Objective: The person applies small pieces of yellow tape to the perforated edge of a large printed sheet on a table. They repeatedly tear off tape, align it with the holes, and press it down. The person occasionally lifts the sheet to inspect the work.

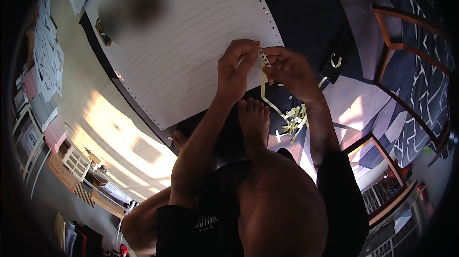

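Observation:
A large white lined sheet [191, 51] with rows of holes along its side edges lies on the floor before me. At its near right corner my left hand [235, 68] is closed, fingertips pinched at the upper end of a short white perforated strip [264, 58]. From the other side my right hand [290, 69] pinches the same strip between thumb and fingers. A narrow pale yellow strip [262, 84] hangs from beside it, its lower end reaching a heap of curled yellowish scraps [295, 120]. How the yellow strip joins the perforated one is hidden by my fingers.
My bare foot [253, 118] rests close to the sheet's near edge. A black flat piece [336, 63] with a yellowish scrap on it lies to the right. Wooden chair frames [392, 46] stand further right. Boxes [62, 173] and papers [45, 61] line the left side.

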A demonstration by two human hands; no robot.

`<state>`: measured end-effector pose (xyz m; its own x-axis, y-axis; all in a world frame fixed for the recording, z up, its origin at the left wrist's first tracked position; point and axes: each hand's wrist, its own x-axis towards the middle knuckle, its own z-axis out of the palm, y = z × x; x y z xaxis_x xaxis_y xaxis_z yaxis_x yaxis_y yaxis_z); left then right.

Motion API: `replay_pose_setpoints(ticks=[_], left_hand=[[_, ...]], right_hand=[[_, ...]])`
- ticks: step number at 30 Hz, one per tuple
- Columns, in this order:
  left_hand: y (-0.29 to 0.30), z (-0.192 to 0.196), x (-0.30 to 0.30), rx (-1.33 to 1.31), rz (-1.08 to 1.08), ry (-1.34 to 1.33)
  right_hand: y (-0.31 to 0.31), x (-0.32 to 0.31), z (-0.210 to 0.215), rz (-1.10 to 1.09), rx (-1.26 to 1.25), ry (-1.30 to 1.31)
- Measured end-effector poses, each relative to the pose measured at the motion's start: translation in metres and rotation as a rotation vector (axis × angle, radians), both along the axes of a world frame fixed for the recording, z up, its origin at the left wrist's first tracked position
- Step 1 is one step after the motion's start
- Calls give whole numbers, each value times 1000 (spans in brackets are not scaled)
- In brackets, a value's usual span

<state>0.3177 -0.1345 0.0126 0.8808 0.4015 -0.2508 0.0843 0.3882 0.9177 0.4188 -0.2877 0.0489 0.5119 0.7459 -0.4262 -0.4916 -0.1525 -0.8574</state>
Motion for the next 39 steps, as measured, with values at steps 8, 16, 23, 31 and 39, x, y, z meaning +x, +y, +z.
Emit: replay_pose_setpoints(ticks=[8,16,23,31,39], left_hand=[[2,4,-7,187,-6,-27],[4,7,-13,110,47,27],[8,2,-21,158,27,47],[14,9,-28,48,66,66],[19,16,-26,-10,85,24]], right_hand=[[1,-8,-1,-65,51,90],[-1,-19,-23,-132,48,209],[5,-31,-29,-34,24,170],[-2,-51,-34,29,-192,-121],[-41,-59,-23,80,-239,-187]])
